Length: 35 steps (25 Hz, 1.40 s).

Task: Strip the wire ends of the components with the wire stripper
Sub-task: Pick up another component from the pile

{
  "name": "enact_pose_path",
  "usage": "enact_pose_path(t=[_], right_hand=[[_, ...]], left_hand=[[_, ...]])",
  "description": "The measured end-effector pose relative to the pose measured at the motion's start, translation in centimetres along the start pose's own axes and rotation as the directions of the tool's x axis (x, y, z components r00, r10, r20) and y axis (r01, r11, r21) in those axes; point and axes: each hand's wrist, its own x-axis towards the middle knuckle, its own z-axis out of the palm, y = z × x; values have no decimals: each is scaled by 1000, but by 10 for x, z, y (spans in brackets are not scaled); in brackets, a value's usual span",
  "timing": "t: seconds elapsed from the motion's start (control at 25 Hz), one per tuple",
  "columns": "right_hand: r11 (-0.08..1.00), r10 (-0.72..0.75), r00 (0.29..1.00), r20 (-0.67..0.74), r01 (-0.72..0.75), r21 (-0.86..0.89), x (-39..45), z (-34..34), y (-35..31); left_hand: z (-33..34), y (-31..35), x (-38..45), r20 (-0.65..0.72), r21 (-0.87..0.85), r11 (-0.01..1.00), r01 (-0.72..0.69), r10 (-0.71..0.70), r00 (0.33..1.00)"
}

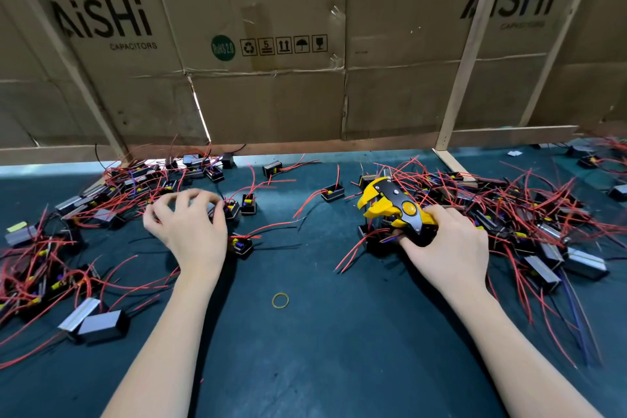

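Left hand (190,227), centre-left of frame, fingers curled down over a component (232,208), probably pinching it, though contact is hidden. Right hand (444,241) grips the stripper (393,209), nose aimed upper left toward that component; wires trail right, into the gap between hands.

A thin yellow rubber band (280,300) lay flat on the dark teal table mat (322,349). Behind the mat stood a wall of brown cardboard sheets (271,95) printed "AiSHi CAPACITORS", with a round green RoHS sticker (223,48), braced by pale wooden battens (464,58).
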Motion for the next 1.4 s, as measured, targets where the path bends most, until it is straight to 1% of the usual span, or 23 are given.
enact_pose_path(t=[0.08,0.12,0.2,0.24,0.28,0.32,0.36,0.4,0.48,0.52,0.56,0.6,0.64,0.76,0.84,0.92,1.0,1.08,1.16,1.2,1.28,1.36,1.4], right_hand=[[1000,-10,1000,-5,9,-17,-1,-1,0],[1000,-15,1000,-9,15,-26,-1,-1,-1],[999,-23,1000,-13,23,-27,-1,-1,-1],[999,-23,1000,-14,23,-22,-1,-1,-2],[1000,-21,1000,-14,21,-18,-1,-1,-2],[1000,-18,1000,-15,18,-17,0,-1,-1],[1000,-14,1000,-15,14,-18,0,-2,-1],[1000,-11,1000,-13,11,-19,0,-2,-1],[1000,-11,1000,-9,11,-20,1,-1,-1],[1000,-11,1000,-10,11,-20,1,-2,-1],[1000,-10,1000,-9,10,-16,0,-2,-1],[1000,-8,1000,-6,8,-12,0,-2,-1],[1000,-7,1000,-4,7,-7,0,-3,-2],[1000,-3,1000,8,3,4,0,-5,-4],[1000,5,1000,11,-6,21,0,-7,-6],[997,0,1000,0,0,75,1,-11,-9],[965,-64,998,-24,68,252,-1,-15,-15],[849,-179,984,22,144,508,-3,-21,-22],[705,-323,940,110,162,690,-6,-26,-28],[639,-370,912,178,110,762,-8,-26,-29],[530,-410,835,367,-110,841,-7,-28,-31],[457,-399,730,555,-366,810,-6,-28,-30],[430,-374,689,621,-465,774,-5,-27,-31]], left_hand=[[-4,4,4,-92,-117,991,-64,53,994],[-6,6,6,-114,-220,969,-113,90,989],[-13,17,7,-103,-488,856,-170,138,985],[-18,24,5,-46,-620,773,-134,134,990],[-22,33,1,50,-720,692,-63,142,989],[-25,42,-4,162,-779,626,11,185,969],[-26,49,-9,266,-799,599,55,270,925],[-24,53,-14,348,-787,616,50,374,859],[-21,54,-21,465,-705,703,-89,554,690],[-19,53,-24,516,-658,737,-157,593,619],[-17,52,-25,556,-622,761,-188,597,578],[-17,50,-26,575,-605,774,-188,588,569],[-17,50,-26,571,-603,777,-179,578,583],[-20,52,-25,506,-617,768,-173,556,659],[-21,54,-25,503,-627,763,-158,551,666],[-21,56,-28,560,-633,764,-123,561,610],[-21,58,-31,633,-652,758,-17,556,538],[-22,58,-31,680,-679,721,140,544,492],[-24,59,-29,712,-686,674,273,545,443],[-25,60,-28,725,-681,659,318,550,414],[-27,61,-29,743,-668,646,369,555,373],[-28,64,-32,753,-658,661,362,554,356],[-28,65,-34,753,-657,675,336,556,353]])
